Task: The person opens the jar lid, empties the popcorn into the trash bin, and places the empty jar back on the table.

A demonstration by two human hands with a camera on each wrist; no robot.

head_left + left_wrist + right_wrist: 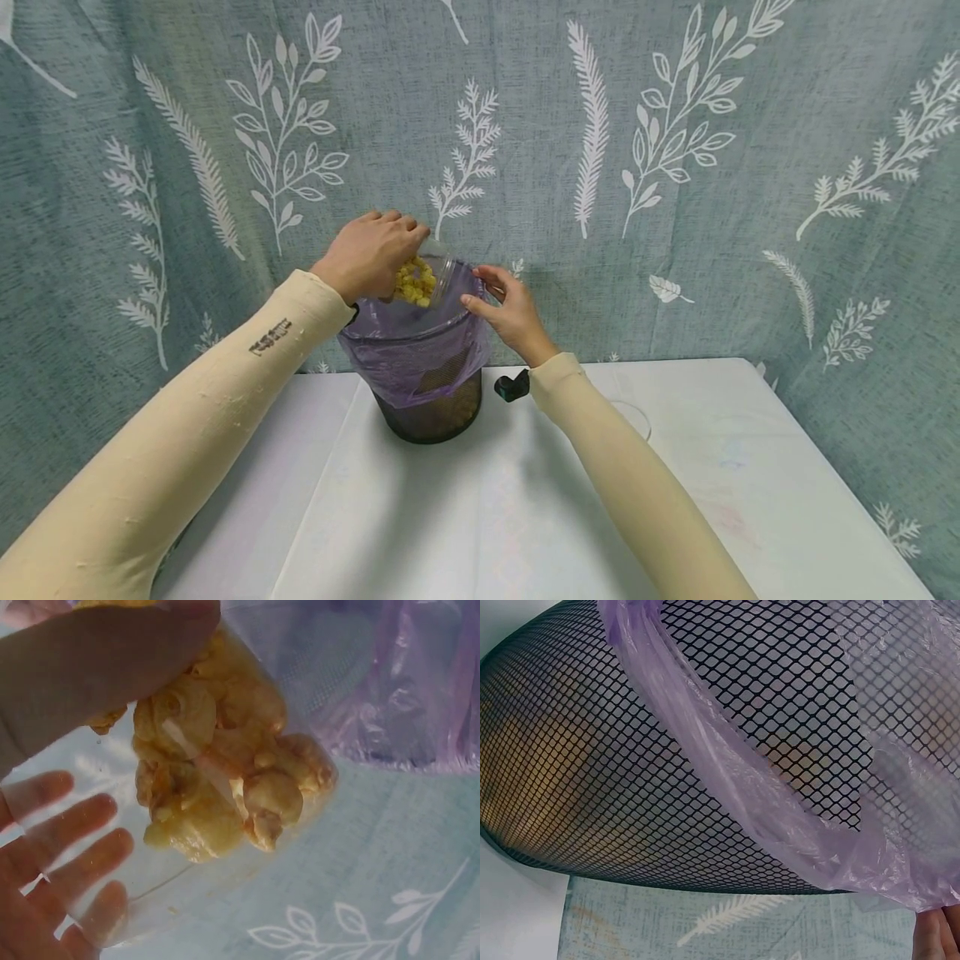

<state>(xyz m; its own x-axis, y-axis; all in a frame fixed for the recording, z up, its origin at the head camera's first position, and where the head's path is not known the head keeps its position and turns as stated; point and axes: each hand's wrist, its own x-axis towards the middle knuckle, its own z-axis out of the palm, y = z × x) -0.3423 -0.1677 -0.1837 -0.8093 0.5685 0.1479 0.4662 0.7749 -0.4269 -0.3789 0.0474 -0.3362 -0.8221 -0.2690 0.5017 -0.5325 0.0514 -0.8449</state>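
Observation:
My left hand [375, 250] grips a clear plastic jar [440, 271], tipped on its side over the mouth of a mesh bin. Yellow popcorn [415, 282] sits inside the jar; in the left wrist view the popcorn [217, 765] shows large through the wall, thumb across one side and fingers round the other. The black mesh bin [427, 421] is lined with a purple plastic bag [412, 367] folded over its rim. At the rim's right side my right hand [513, 312] holds the bag's edge, thumb and fingers curved; its fingertips [930, 934] touch the bag [727, 780].
The bin stands near the back edge of a white-covered table [420, 533]. A teal curtain [525, 167] with white leaf prints hangs close behind. Brownish contents show through the lower mesh [555, 772]. A thin clear curved rim [637, 417] lies beside the right sleeve [622, 467].

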